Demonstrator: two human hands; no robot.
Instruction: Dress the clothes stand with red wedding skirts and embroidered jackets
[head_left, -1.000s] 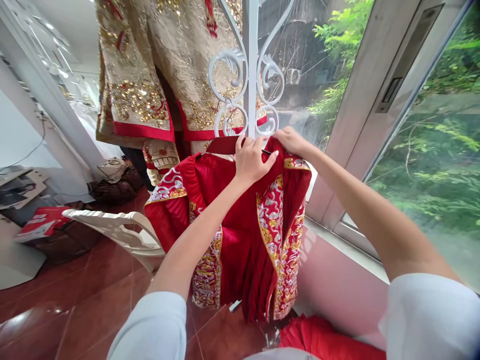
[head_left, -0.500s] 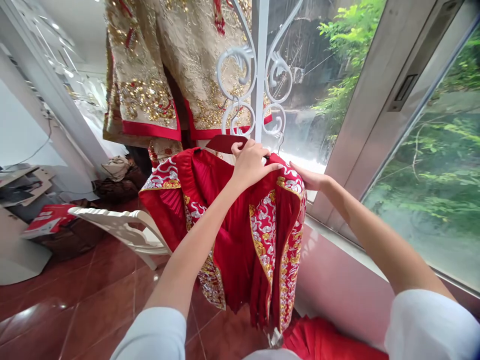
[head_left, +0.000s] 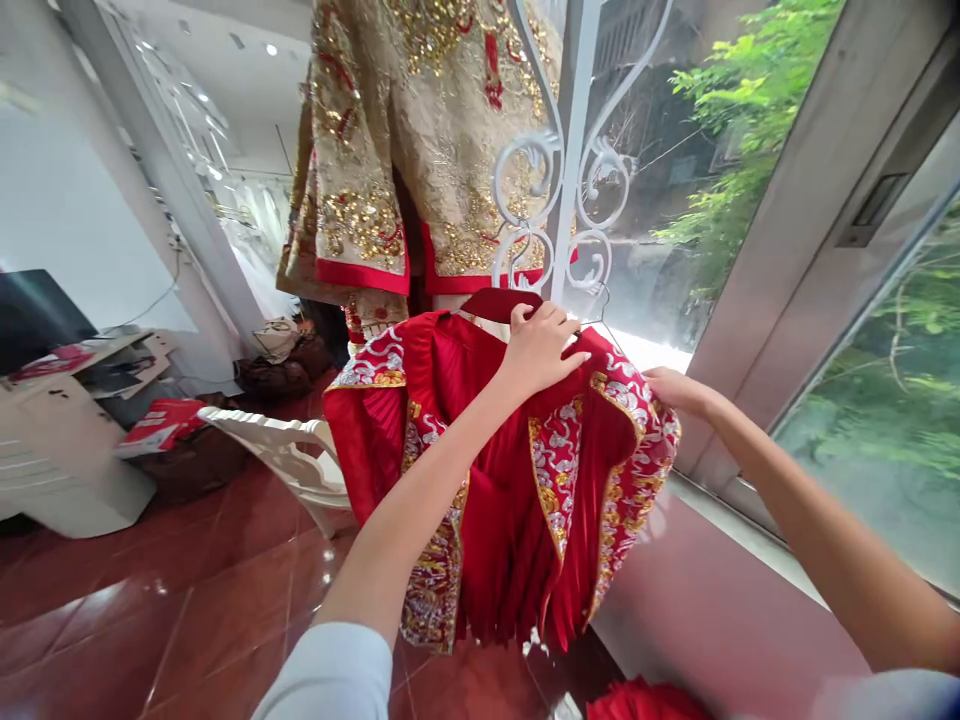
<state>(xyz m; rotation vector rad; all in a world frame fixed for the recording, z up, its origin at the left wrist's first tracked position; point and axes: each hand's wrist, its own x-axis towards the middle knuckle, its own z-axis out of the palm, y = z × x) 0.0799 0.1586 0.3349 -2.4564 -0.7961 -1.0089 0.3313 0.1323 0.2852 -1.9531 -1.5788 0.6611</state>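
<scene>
**Gripping a red garment (head_left: 495, 520) before white scrollwork (head_left: 576, 150)**

Clasping the red garment along its top edge with the left hand (head_left: 544, 350), fingers curled over the cloth and thumb stretched toward the right. Touching the garment's right end with the right hand (head_left: 673, 388), beside a panel (head_left: 637, 480) of silver and gold embroidery; cannot tell whether pinched there, with the fingers partly hidden. Keeping the two hands well apart. Holding the garment upright in the middle of the scene, with pleats and embroidered panels hanging down above the tiled floor (head_left: 217, 640).

Facing, just above the left hand, a dark red band (head_left: 499, 304), and a thin wire hook (head_left: 604, 298) to its right. Looking farther out at a cream jacket (head_left: 442, 130) with gold sequins and red trim, hung behind the scrollwork and to the left. Flanked on the right by a window (head_left: 885, 400) with greenery outside, on the left by a white chair (head_left: 281, 450) and, farther left, a pale desk (head_left: 67, 460). Standing near more red cloth (head_left: 645, 702) low on the right.
</scene>
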